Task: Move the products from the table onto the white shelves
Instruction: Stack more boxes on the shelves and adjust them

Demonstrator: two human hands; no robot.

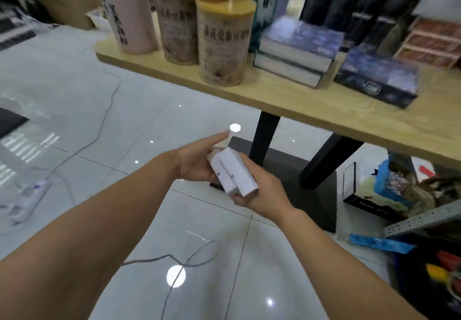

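Both my hands hold a small bundle of white boxes in front of me, above the tiled floor and short of the table. My left hand grips the boxes from the left, with a finger stretched along their top end. My right hand cups them from below and the right. The wooden table stands beyond, carrying tan cans with yellow lids, a tall pink tube, stacked dark blue boxes and another blue box. No white shelves are in view.
Black table legs and a dark base plate stand just behind my hands. A power strip and cables lie on the floor at left. A wire basket, bags and a grey metal rack corner crowd the right.
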